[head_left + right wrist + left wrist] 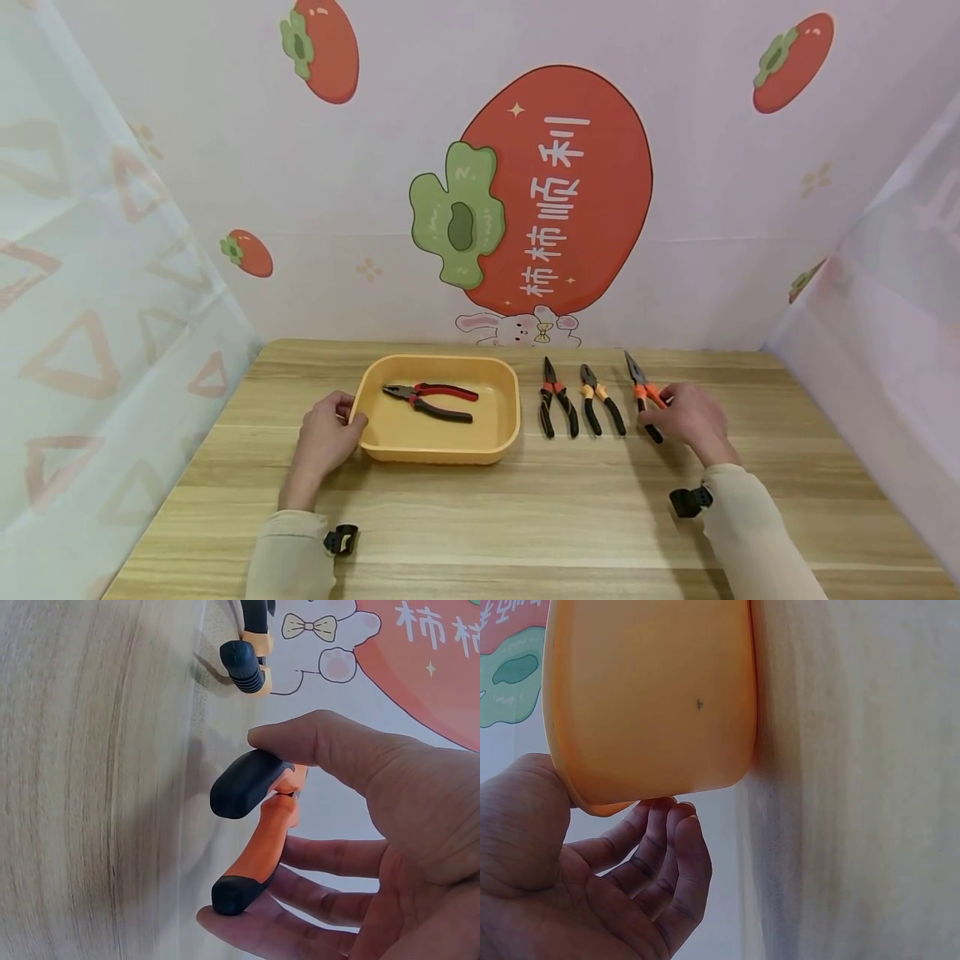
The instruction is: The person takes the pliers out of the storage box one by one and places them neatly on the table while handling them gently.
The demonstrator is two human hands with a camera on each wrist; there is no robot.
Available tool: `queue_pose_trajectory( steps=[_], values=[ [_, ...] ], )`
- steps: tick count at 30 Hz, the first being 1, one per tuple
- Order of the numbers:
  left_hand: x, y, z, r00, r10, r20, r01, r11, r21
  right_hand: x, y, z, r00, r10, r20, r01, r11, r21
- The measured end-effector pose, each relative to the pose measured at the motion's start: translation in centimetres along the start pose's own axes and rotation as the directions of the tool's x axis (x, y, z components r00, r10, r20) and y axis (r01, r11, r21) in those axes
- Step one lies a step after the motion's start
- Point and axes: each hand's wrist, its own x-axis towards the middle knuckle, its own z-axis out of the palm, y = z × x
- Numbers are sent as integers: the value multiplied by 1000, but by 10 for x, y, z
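At the left of the head view, my left hand (330, 429) grips the left rim of a yellow plastic tray (450, 456). The left wrist view shows the thumb at the rim of the tray (652, 697) and curled fingers against its outer wall. Inside the tray lie red-and-black pliers (431, 400). At the right, my right hand (690, 417) holds orange-and-black long-nose pliers (636, 372) by the handles. In the right wrist view, the thumb lies on one handle and the fingers surround the other handle (259, 844).
Between the tray and my right hand lie black-and-red pliers (552, 387) and black-and-yellow pliers (589, 379), side by side. All stand on a wooden table (517, 525). A printed cloth backdrop (697, 283) rises behind the table's far edge.
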Motion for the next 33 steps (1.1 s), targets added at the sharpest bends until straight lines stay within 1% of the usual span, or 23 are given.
queue_pose_trajectory(
  steps=[12,18,23,33],
  values=[
    [2,-2,1,1000,4,-1,-4,1000,3,3,-2,3,1000,13,16,-13,1000,-17],
    [2,-2,1,1000,-4,3,4,1000,-1,5,-2,7,1000,24,19,-24,999,-24],
    [2,-2,2,1000,-6,8,6,1000,-1,5,-2,7,1000,18,20,-17,1000,-26],
    [2,-4,3,1000,-1,-7,2,1000,10,6,-4,8,999,33,31,-33,999,-15]
  ],
)
